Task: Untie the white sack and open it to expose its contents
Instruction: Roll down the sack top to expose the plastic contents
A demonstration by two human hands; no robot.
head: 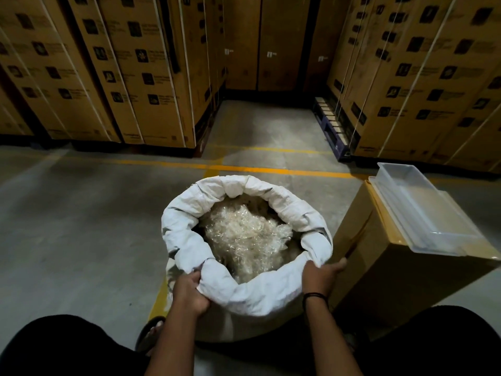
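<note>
Nearest the camera: left knee [54, 348] in dark cloth, and a sandalled foot [153, 331] on the floor [81, 226] just beside the sack base. Left hand [189, 293]: fingers curled tight round the rolled rim at near-left, with fabric bunched in the fist. Right hand [321, 276], with a dark wristband [314, 296] below it, is closed over the rim at near-right; the cloth hides how far its fingers wrap. White sack [260, 291] stands upright on the floor between the knees, mouth wide, rim turned down into a thick cuff all round. No tie is visible. Contents [244, 240] are exposed: a pale, glinting, stringy mass, material not identifiable. Judgement: untying is done and opening is nearly complete; the step in hand is settling the near cuff. To do it well, roll both sides down together and evenly, pushing outward and down rather than pulling toward the body, so the sack does not tip. Keep the fingers outside the cuff so no strands get dragged out. Right of the sack, just beside it (contact not determinable), is a cardboard box [379, 272] with a clear plastic tray [423, 213] lying on top; watch the right elbow there. Beyond is a yellow floor line [244, 168], then stacked strapped cartons [122, 77] on both sides and across the back.
</note>
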